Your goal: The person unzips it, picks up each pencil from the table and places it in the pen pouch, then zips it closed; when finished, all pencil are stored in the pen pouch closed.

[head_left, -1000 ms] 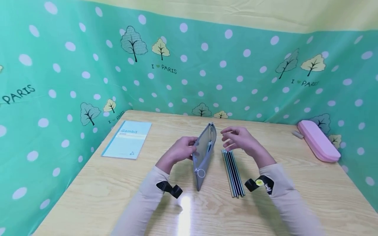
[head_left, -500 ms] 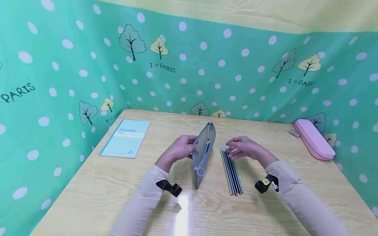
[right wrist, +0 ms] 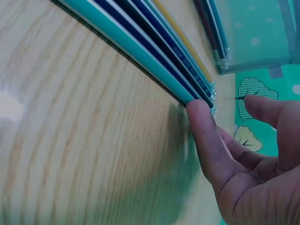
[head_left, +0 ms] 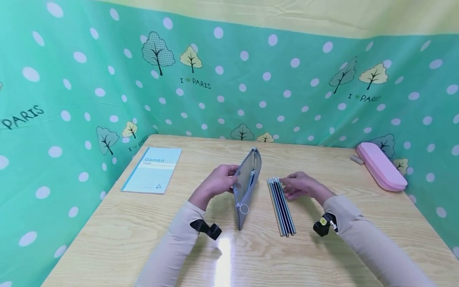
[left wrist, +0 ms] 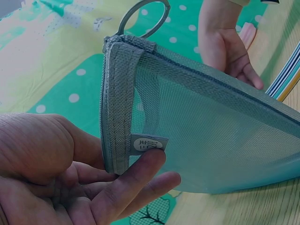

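Observation:
A grey mesh zip pouch (head_left: 241,195) stands on edge at mid-table, its zipper undone and a pull ring (left wrist: 159,23) at one end. My left hand (head_left: 218,182) grips the pouch's left side, fingers at the small label (left wrist: 147,144). Inside lie a few pencils (right wrist: 214,33). Just right of the pouch, several pencils (head_left: 281,209) lie side by side in blue, teal, dark and yellow, their pale ends pointing away from me. My right hand (head_left: 300,186) is beside those far ends, one fingertip (right wrist: 199,107) touching the outer pencil; its thumb stands apart.
A light blue notebook (head_left: 152,170) lies at the left of the wooden table (head_left: 322,255). At the back right are a pink pencil case (head_left: 381,165) and a small grey eraser-like block (head_left: 356,160). A polka-dot curtain (head_left: 201,107) hangs behind.
My right hand has come down from over the pencils' far ends to their right side and now touches them. My left hand holds the pouch where it was.

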A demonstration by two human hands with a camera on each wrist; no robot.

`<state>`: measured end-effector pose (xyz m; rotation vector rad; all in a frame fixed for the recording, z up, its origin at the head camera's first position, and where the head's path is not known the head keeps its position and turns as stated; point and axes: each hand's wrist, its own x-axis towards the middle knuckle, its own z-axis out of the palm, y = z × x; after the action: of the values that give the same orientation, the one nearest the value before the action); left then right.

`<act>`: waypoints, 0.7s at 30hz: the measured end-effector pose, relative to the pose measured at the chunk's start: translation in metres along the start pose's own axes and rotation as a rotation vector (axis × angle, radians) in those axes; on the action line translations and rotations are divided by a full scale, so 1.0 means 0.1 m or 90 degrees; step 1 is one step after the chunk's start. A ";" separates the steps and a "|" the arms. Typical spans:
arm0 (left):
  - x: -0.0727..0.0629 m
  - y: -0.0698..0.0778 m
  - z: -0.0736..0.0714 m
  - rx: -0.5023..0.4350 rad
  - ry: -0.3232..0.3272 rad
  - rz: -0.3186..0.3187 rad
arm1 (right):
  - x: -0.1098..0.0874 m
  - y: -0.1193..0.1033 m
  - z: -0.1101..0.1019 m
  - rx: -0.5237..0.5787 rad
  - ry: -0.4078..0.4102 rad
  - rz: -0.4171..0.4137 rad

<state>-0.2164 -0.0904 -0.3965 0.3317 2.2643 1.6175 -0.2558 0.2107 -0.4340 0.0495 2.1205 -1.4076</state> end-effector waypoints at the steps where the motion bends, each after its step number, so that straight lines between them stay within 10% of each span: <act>1: 0.00 0.00 0.00 0.000 0.002 -0.001 | 0.01 0.01 0.01 -0.003 0.002 0.002; 21: -0.03 0.03 0.01 0.005 0.002 -0.008 | 0.09 0.14 0.16 -0.205 0.180 -0.035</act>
<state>-0.2136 -0.0900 -0.3939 0.3170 2.2714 1.6052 -0.2514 0.2004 -0.4550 0.0680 2.5780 -1.1243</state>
